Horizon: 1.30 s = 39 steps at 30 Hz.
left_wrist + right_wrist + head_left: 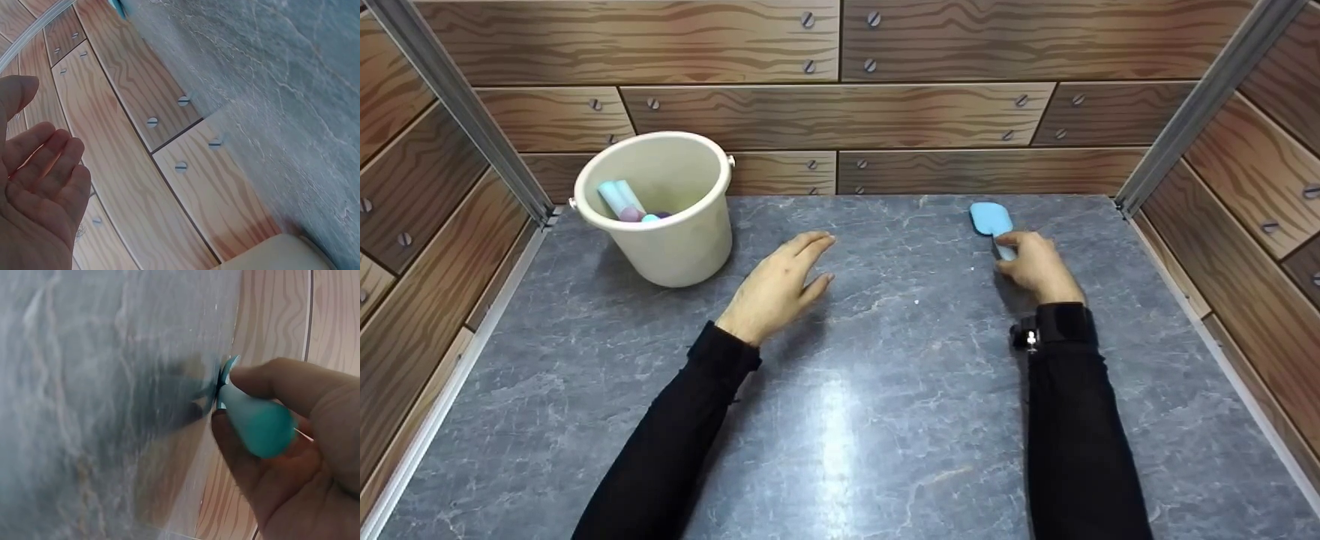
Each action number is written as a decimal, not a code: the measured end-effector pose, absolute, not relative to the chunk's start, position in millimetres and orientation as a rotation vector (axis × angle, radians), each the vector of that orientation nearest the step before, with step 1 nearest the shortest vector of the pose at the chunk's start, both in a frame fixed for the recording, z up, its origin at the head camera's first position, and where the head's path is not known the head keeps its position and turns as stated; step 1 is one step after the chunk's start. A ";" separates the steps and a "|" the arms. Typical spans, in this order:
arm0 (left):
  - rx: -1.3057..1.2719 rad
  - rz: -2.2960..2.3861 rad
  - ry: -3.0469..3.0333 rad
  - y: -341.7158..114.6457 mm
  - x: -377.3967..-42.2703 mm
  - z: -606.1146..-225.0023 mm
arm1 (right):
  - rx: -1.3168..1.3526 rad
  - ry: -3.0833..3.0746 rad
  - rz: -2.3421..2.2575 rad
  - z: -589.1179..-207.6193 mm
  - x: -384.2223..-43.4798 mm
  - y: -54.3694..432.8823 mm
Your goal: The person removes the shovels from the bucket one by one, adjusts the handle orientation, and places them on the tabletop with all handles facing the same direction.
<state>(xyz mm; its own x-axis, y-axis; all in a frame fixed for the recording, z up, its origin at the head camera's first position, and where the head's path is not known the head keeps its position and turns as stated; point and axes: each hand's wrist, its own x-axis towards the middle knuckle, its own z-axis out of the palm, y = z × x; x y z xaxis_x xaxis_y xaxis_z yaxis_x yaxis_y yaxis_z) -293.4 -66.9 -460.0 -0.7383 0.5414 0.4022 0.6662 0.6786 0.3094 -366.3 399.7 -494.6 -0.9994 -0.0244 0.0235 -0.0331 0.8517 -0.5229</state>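
My right hand (1039, 266) pinches the handle of a light blue toy shovel (991, 218) at the back right of the table. The shovel's rounded flat blade points toward the back wall. In the right wrist view, the thumb and fingers sit on either side of the thick pale handle (264, 427), whose teal end faces the camera. My left hand (776, 285) hovers right of the bucket, fingers loosely extended and nothing in its grasp; the left wrist view shows its bare palm (42, 197).
A cream bucket (682, 251) stands at the back left, with light blue rods (619, 196) and purple and teal round pieces inside. Wood-patterned panels (840, 116) wall the grey marbled table (885, 420) at the back and both sides. Metal posts (1207, 97) mark the corners.
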 end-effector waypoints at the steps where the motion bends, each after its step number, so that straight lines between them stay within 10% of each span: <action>1: -0.963 -0.645 -2.616 -67.5 -293.5 -459.7 | 0.052 -3.018 0.844 -496.1 -367.3 400.6; 39: -0.537 -0.669 -2.579 -133.0 -289.6 -399.6 | 0.480 -2.875 0.600 -410.6 -324.9 283.8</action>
<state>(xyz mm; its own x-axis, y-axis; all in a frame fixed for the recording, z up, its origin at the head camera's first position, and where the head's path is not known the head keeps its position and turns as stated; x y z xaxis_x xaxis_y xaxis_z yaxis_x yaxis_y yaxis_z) -289.6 -133.0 -399.6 -0.8371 0.2572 0.4828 0.4596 0.8094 0.3655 -324.9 283.8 -410.6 -0.9346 -0.2761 0.2242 -0.3427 0.8677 -0.3600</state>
